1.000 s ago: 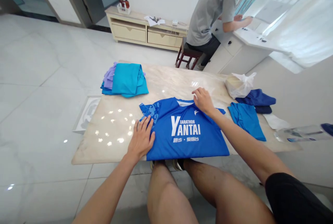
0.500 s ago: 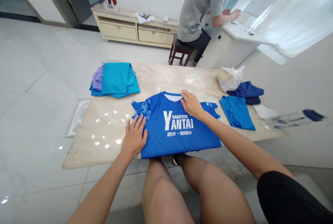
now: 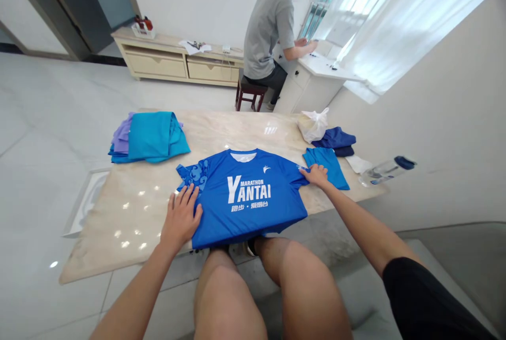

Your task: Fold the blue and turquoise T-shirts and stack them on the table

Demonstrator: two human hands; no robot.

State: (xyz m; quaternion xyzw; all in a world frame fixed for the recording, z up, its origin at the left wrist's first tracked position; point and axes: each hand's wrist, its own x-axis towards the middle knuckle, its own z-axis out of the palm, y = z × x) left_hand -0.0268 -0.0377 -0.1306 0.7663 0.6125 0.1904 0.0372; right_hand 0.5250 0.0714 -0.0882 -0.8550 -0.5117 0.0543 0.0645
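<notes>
Two hands rest at opposite sides of a blue shirt, which lies front up on the bench, its collar toward the far side and its lower edge reaching the near edge of the bench. White lettering on its chest reads "Marathon Yantai", with a line of characters beneath.

The left hand lies palm down at the patterned sleeve and the shirt's side, its fingers a little apart. The right hand touches the end of the other sleeve; whether its fingers are closed on the fabric, I cannot tell.

Well to the left, a folded teal cloth lies beside and partly over a purple cloth. Just beyond the right hand is a folded blue garment — behind it sit a white plastic bag and a dark blue cloth. A clear bottle with a blue cap stands near the right end, next to a white sheet. Across the room, a person in grey sits on a stool.
</notes>
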